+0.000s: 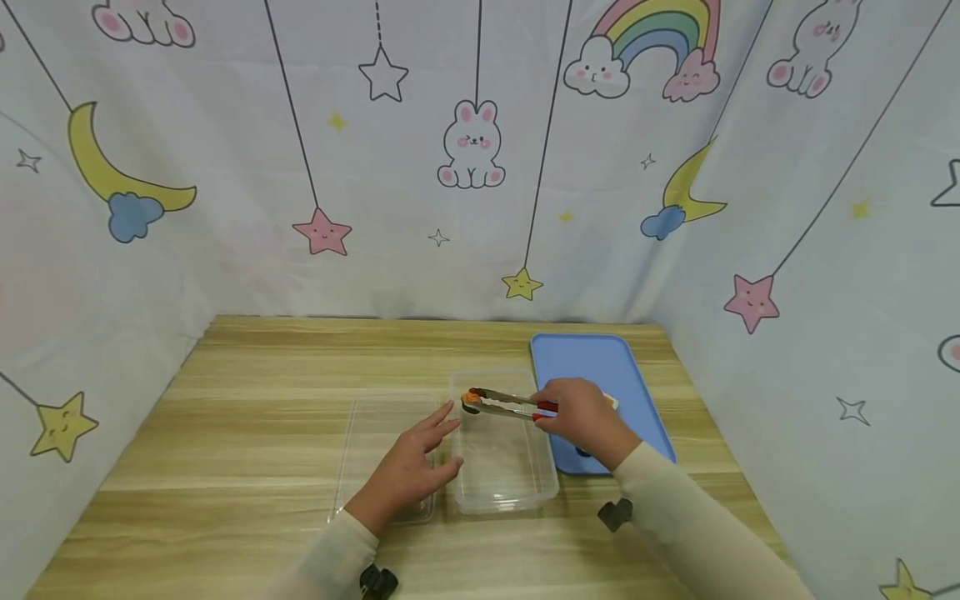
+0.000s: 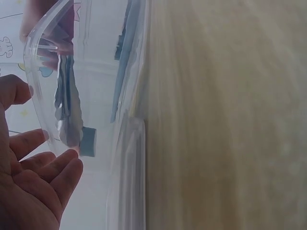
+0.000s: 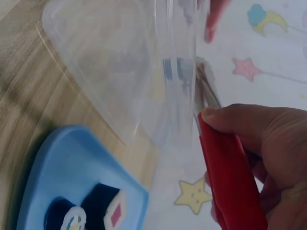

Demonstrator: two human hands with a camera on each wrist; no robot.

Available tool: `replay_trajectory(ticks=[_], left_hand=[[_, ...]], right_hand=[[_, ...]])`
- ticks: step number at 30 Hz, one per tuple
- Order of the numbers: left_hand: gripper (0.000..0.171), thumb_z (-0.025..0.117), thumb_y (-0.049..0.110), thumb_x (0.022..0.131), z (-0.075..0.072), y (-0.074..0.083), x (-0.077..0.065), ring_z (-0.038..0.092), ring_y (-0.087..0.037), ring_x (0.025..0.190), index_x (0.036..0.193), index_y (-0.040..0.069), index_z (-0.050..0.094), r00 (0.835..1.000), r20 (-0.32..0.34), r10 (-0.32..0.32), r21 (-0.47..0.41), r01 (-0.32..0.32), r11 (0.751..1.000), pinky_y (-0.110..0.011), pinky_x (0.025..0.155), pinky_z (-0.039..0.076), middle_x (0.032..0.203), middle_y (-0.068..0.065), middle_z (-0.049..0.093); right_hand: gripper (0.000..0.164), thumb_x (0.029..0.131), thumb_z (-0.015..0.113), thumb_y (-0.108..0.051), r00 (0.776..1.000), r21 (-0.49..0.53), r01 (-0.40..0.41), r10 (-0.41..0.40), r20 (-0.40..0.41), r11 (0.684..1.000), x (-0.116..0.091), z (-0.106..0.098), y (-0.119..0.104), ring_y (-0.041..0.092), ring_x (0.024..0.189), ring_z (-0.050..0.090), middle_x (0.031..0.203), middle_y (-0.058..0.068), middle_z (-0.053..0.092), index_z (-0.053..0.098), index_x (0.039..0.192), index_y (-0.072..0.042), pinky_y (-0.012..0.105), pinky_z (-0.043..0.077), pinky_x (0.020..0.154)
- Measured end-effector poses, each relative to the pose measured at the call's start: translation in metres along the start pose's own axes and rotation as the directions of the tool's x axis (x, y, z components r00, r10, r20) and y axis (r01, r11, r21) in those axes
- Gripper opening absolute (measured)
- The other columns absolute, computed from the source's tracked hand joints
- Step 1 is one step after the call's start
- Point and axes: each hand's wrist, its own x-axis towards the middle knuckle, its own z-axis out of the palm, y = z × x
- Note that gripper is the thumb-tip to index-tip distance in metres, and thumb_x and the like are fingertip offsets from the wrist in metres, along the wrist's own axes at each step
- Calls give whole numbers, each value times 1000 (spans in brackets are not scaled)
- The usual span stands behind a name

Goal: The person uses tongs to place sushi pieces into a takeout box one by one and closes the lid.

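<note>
My right hand grips red-handled metal tongs, thumb along the handle. Between the tong tips is a small sushi piece with an orange top and dark wrap. It is inside a clear plastic box, near its far left corner. Seen through the box wall, the sushi piece looks like a short bluish block. My left hand is at the box's left side, fingers spread and loosely bent, fingertips right at the rim in the left wrist view.
A clear plastic lid lies on the wooden table left of the box, partly under my left hand. To the right stands a blue tray with dark-wrapped sushi pieces. A printed cloth hangs behind the table.
</note>
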Motion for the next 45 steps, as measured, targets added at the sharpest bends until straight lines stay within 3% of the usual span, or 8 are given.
replay_trajectory(ticks=[7, 15, 20, 23, 28, 31, 38, 45], left_hand=[[59, 76, 17, 94, 1, -1, 0, 49, -36, 142, 146, -3, 57, 1000, 3, 2, 6, -2, 1000, -47, 104, 55, 166, -10, 36], [59, 76, 17, 94, 3, -1, -1, 54, -37, 137, 146, -3, 57, 1000, 10, 5, -5, -5, 1000, -47, 103, 56, 166, -11, 36], [59, 76, 11, 93, 6, -1, -1, 48, -37, 141, 146, -5, 56, 1000, 1, -27, -112, 26, 993, -43, 103, 55, 166, -11, 35], [58, 75, 5, 92, 11, -2, -1, 46, -39, 143, 145, -6, 56, 997, -16, -79, -221, 74, 972, -38, 102, 56, 166, -12, 34], [53, 72, -4, 90, 16, 1, -1, 50, -40, 138, 141, -7, 60, 981, -86, -172, -345, 132, 929, -31, 95, 59, 164, -11, 39], [49, 71, -6, 89, 18, 2, 1, 45, -38, 143, 138, -6, 63, 974, -123, -190, -366, 133, 921, -31, 92, 60, 162, -12, 43], [47, 72, -4, 89, 19, 2, 2, 41, -37, 146, 136, -5, 65, 971, -143, -193, -347, 133, 928, -30, 91, 61, 161, -10, 44], [48, 71, -3, 90, 19, 3, 3, 40, -37, 147, 137, -4, 65, 972, -140, -188, -332, 133, 934, -29, 92, 60, 162, -10, 44]], right_hand=[[33, 85, 86, -19, 999, -1, 34, -34, 24, 999, 6, 6, -8, 19, 93, 69, 108, -1, 76, 80, 118, -15, 35, 60, 77], [36, 85, 86, -19, 998, -16, 5, -4, 65, 1000, 8, 11, -8, 16, 92, 68, 106, -3, 74, 79, 120, -15, 32, 59, 76], [45, 82, 89, -22, 1000, 22, 11, -12, 16, 1000, -1, 3, -6, 19, 92, 63, 105, 1, 72, 77, 124, -10, 37, 57, 77], [47, 81, 90, -22, 999, 80, 4, -1, -41, 997, -12, -5, 0, 19, 91, 61, 100, -2, 70, 76, 124, -10, 35, 56, 75], [47, 82, 90, -23, 989, 135, -11, 30, -143, 991, -35, -21, 26, 22, 89, 61, 100, -2, 69, 75, 123, -8, 36, 56, 72], [52, 82, 90, -27, 979, 115, -84, 103, -178, 990, -49, -28, 51, 25, 89, 62, 106, 5, 71, 74, 128, -6, 38, 56, 71], [54, 84, 88, -25, 938, 107, -290, 305, -167, 951, -82, -30, 108, 26, 85, 60, 106, 14, 71, 72, 128, -1, 40, 54, 70], [54, 82, 88, -23, 905, 109, -391, 403, -137, 914, -107, -28, 139, 31, 91, 64, 115, 20, 72, 72, 128, 0, 45, 57, 74]])
